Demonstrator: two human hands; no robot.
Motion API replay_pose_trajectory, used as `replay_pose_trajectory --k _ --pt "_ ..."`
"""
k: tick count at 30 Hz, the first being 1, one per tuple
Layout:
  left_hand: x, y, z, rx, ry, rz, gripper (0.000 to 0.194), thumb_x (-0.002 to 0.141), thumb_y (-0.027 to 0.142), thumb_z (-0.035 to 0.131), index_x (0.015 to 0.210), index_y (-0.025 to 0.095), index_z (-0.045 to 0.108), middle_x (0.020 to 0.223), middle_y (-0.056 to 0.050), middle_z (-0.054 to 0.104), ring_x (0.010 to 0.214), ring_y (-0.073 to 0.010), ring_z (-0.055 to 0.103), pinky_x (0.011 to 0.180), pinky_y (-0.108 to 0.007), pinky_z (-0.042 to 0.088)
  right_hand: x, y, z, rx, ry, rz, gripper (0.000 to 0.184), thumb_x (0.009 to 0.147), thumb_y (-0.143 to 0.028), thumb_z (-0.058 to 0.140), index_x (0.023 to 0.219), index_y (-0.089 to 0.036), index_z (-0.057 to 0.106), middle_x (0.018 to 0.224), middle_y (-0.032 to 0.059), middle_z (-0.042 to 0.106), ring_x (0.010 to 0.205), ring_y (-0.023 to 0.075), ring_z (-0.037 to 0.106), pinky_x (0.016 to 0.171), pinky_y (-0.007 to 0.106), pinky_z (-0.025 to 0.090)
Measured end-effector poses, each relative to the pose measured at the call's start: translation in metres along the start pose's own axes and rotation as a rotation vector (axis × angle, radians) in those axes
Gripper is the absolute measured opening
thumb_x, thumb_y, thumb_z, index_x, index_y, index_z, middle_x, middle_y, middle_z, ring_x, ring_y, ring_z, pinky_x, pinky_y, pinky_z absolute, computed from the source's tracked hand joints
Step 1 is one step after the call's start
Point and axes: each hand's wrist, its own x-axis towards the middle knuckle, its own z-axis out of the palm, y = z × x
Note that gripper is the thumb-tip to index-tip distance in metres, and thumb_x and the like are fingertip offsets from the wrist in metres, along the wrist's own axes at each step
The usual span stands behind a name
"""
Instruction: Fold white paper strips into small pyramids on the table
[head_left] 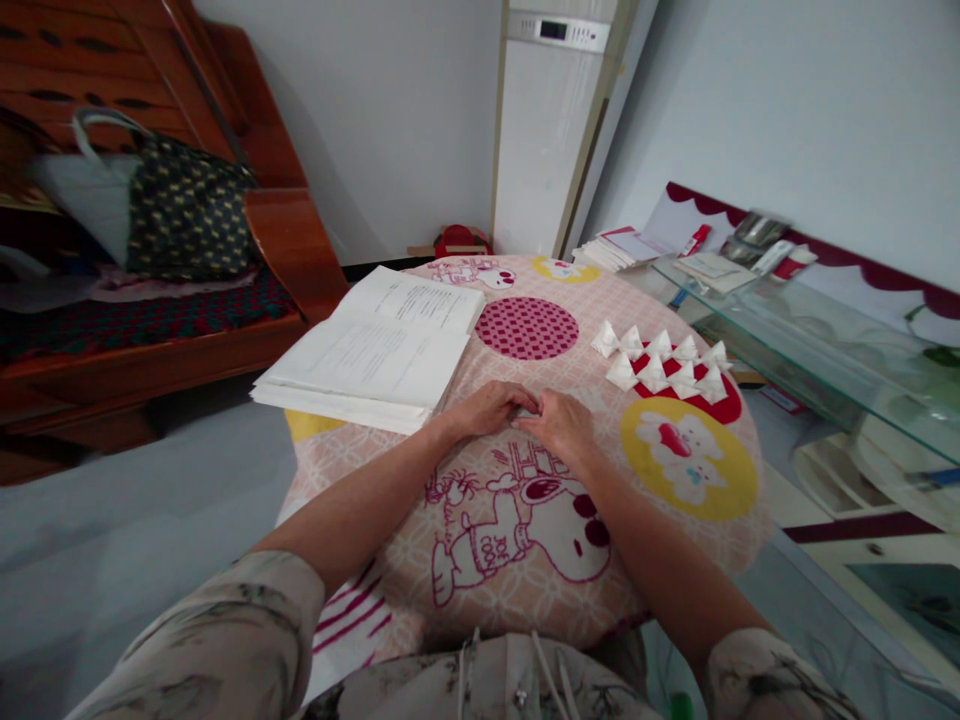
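Over the middle of the round table, my left hand (496,406) and my right hand (564,424) meet at the fingertips. Both are closed in a pinch, and whatever may be between the fingers is hidden or too small to make out. To the left lies an open stack of white printed sheets (375,345), close to my left forearm. Several small pointed white folded-paper pieces (654,374) stand in two rows beyond my right hand. Beneath everything is a pink patterned tablecloth (465,450) with cartoon prints.
A glass-topped cabinet (825,355) runs along the right, bearing papers (626,247), a metal container (761,230) and small items. On the left, a wooden bench (281,240) carries a dark patterned bag (187,205). A tall white appliance (547,130) stands in the back corner.
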Motion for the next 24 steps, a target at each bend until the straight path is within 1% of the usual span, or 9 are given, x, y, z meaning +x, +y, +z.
replay_pose_trajectory --k 2,5,8,10,13,17,20,22,24 --pt "0.000 0.001 0.000 -0.002 -0.002 0.001 0.048 0.075 -0.005 0.042 0.103 0.014 0.077 0.112 -0.009 0.077 0.105 -0.0161 0.071 0.098 -0.033 0.055 0.001 0.000 0.000 0.000 0.005 -0.013 0.037 0.081 -0.051 0.077 0.099 -0.019 0.071 0.095 0.0122 0.075 0.090 0.0254 0.068 0.073 0.031 0.044" --pt "0.000 0.001 0.001 0.010 -0.003 -0.001 0.048 0.076 -0.004 0.043 0.104 0.015 0.077 0.110 -0.007 0.078 0.104 -0.0155 0.071 0.098 -0.033 0.055 0.004 0.006 0.001 0.051 -0.003 -0.014 0.029 0.079 -0.046 0.079 0.089 -0.020 0.072 0.086 0.0089 0.074 0.083 0.0230 0.067 0.069 0.030 0.043" --pt "-0.001 0.000 0.002 0.023 -0.002 0.007 0.048 0.077 -0.004 0.043 0.105 0.017 0.077 0.111 -0.006 0.078 0.104 -0.0149 0.071 0.099 -0.032 0.054 0.009 0.015 0.001 0.133 -0.013 -0.009 0.016 0.078 -0.034 0.079 0.078 -0.020 0.071 0.076 0.0047 0.072 0.073 0.0192 0.064 0.065 0.028 0.041" --pt "-0.001 -0.001 0.003 0.036 0.003 0.014 0.050 0.076 -0.005 0.043 0.105 0.017 0.077 0.111 -0.005 0.078 0.105 -0.0146 0.071 0.099 -0.032 0.054 0.011 0.020 0.002 0.196 -0.024 -0.014 0.009 0.077 -0.024 0.077 0.073 -0.019 0.070 0.073 0.0030 0.071 0.068 0.0169 0.062 0.063 0.027 0.040" --pt "-0.002 -0.002 0.003 0.063 0.004 0.016 0.050 0.076 -0.005 0.043 0.104 0.017 0.077 0.112 -0.006 0.077 0.105 -0.0147 0.071 0.099 -0.032 0.054 0.015 0.028 0.004 0.291 -0.025 -0.026 0.007 0.073 -0.016 0.075 0.070 -0.019 0.069 0.070 0.0010 0.069 0.065 0.0148 0.060 0.062 0.025 0.040" --pt "-0.003 -0.002 0.004 0.083 0.009 0.011 0.048 0.078 -0.005 0.043 0.104 0.017 0.077 0.112 -0.007 0.077 0.106 -0.0154 0.070 0.100 -0.033 0.054 0.019 0.040 0.007 0.352 -0.024 0.005 0.008 0.070 -0.015 0.074 0.069 -0.018 0.067 0.067 -0.0008 0.067 0.062 0.0137 0.058 0.059 0.024 0.039" --pt "-0.004 -0.001 0.006 0.080 0.024 0.016 0.044 0.083 -0.003 0.043 0.104 0.017 0.077 0.111 -0.006 0.077 0.106 -0.0147 0.070 0.099 -0.032 0.054 0.019 0.047 0.003 0.344 -0.008 0.039 0.007 0.070 -0.017 0.073 0.075 -0.018 0.069 0.068 -0.0006 0.067 0.063 0.0140 0.058 0.058 0.024 0.039" --pt "-0.005 0.001 0.008 0.092 0.081 -0.011 0.038 0.087 0.002 0.046 0.105 0.017 0.076 0.110 -0.006 0.077 0.104 -0.0153 0.071 0.097 -0.032 0.055 0.017 0.050 -0.001 0.329 -0.002 0.026 0.012 0.071 -0.019 0.073 0.082 -0.018 0.070 0.070 -0.0001 0.067 0.064 0.0145 0.058 0.059 0.024 0.039" --pt "-0.006 0.005 0.010 0.106 0.177 -0.095 0.033 0.090 0.009 0.051 0.112 0.016 0.074 0.109 -0.007 0.077 0.101 -0.0166 0.071 0.094 -0.032 0.056 0.015 0.051 -0.003 0.323 -0.015 -0.002 0.014 0.071 -0.020 0.072 0.085 -0.018 0.070 0.069 0.0002 0.067 0.064 0.0146 0.057 0.060 0.025 0.038"
